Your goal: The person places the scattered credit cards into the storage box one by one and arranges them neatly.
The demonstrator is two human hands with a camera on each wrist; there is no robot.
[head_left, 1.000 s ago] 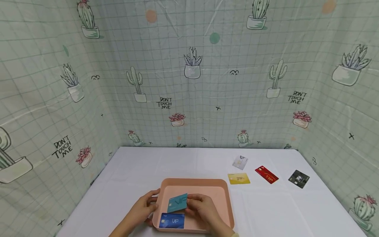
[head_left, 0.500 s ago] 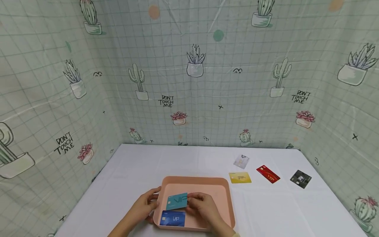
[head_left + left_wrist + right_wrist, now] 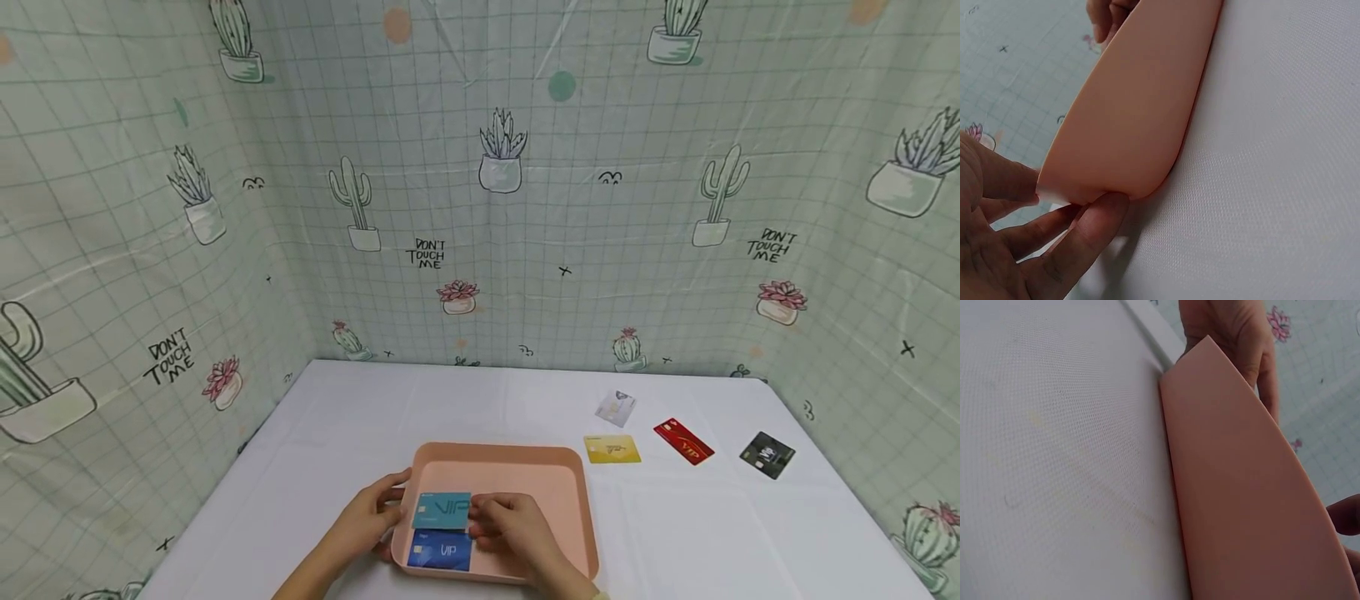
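Note:
A pink tray (image 3: 510,454) stands on the white table, its outer wall filling much of both wrist views. My left hand (image 3: 367,521) holds the tray's left side; in the left wrist view the thumb (image 3: 1100,219) presses the outer wall near a corner and other fingers reach the rim. Inside the tray, my right hand (image 3: 513,529) pinches the right edge of a teal VIP card (image 3: 441,511). That card lies level, its lower edge along the top of a blue VIP card (image 3: 440,551) in the tray's front left corner. Fingertips (image 3: 1346,515) of the right hand show past the rim in the right wrist view.
To the right of the tray, on the table (image 3: 712,533), lie a yellow card (image 3: 612,449), a silver-white card (image 3: 617,408), a red VIP card (image 3: 684,442) and a black card (image 3: 767,455). A cactus-print curtain (image 3: 525,225) surrounds the table on three sides.
The teal card has turned from a tilt to level and shifted slightly left and down, against the blue card. The left hand stays at the tray. The head view has shifted a little.

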